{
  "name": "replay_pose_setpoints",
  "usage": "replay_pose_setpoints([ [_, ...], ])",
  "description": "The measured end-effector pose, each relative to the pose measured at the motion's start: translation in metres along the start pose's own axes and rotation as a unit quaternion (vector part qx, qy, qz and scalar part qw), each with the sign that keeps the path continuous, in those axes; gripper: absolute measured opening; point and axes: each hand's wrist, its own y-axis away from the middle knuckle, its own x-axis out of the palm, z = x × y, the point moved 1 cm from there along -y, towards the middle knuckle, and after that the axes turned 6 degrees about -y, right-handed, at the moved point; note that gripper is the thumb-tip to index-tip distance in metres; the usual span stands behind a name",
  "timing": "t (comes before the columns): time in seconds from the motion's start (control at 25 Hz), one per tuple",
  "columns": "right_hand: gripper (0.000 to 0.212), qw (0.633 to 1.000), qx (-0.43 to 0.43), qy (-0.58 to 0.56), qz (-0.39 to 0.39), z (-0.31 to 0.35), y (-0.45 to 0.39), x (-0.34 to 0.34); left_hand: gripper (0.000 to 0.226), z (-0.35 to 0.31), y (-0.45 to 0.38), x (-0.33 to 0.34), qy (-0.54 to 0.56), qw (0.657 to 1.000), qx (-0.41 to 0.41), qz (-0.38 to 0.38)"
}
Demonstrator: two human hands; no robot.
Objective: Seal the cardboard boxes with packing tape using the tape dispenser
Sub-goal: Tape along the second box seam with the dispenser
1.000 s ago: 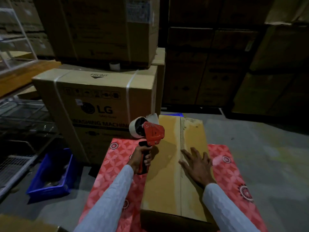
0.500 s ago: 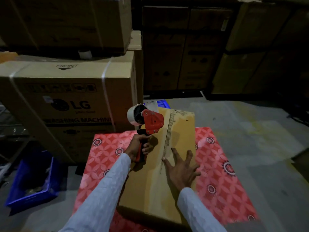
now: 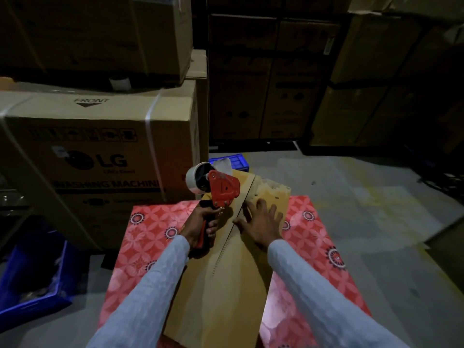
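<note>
Red tape dispenser (image 3: 222,189) gripped in left hand (image 3: 200,223) above box (image 3: 226,285).

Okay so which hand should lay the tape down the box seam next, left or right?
Left. The left hand already grips the tape dispenser, raised beside the seam of the cardboard box. The right hand lies flat, holding the flap down.

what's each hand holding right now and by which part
Left hand grips the tape dispenser by its handle. Right hand holds nothing; it rests flat on the cardboard box.
</note>
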Motion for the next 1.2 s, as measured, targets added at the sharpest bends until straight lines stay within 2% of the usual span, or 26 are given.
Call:
replay_pose_setpoints([
  [0.12, 0.078, 0.998, -0.032, 0.030, 0.044, -0.017, -0.054, -0.014, 0.013, -0.004, 0.003, 0.008, 0.012, 1.000, 0.013, 0.008],
  [0.24, 0.073, 0.997, -0.039, 0.042, 0.053, -0.021, -0.087, -0.024, 0.020, -0.006, 0.002, 0.010, 0.019, 1.000, 0.012, -0.011],
  [0.44, 0.086, 0.993, -0.060, 0.081, 0.067, -0.029, -0.122, -0.030, 0.019, -0.005, -0.004, 0.012, 0.021, 0.999, 0.004, -0.032],
  [0.52, 0.087, 0.992, -0.072, 0.090, 0.060, -0.034, -0.129, -0.029, 0.017, -0.008, -0.010, 0.013, 0.015, 0.999, 0.003, -0.047],
  [0.64, 0.088, 0.992, -0.084, 0.089, 0.009, -0.048, -0.135, -0.025, 0.013, -0.015, -0.016, 0.016, 0.004, 0.999, 0.017, -0.048],
  [0.8, 0.095, 0.996, -0.023, 0.074, -0.042, -0.087, -0.138, -0.033, 0.015, -0.028, -0.024, 0.028, -0.015, 0.999, 0.029, -0.031],
  [0.96, 0.097, 0.996, 0.039, 0.044, -0.068, -0.100, -0.126, -0.034, 0.035, -0.038, -0.043, 0.038, -0.006, 1.000, 0.002, -0.027],
  [1.2, 0.098, 0.989, 0.135, -0.028, -0.059, -0.079, -0.075, -0.021, 0.025, -0.027, -0.066, 0.059, -0.052, 0.998, -0.033, 0.019],
])
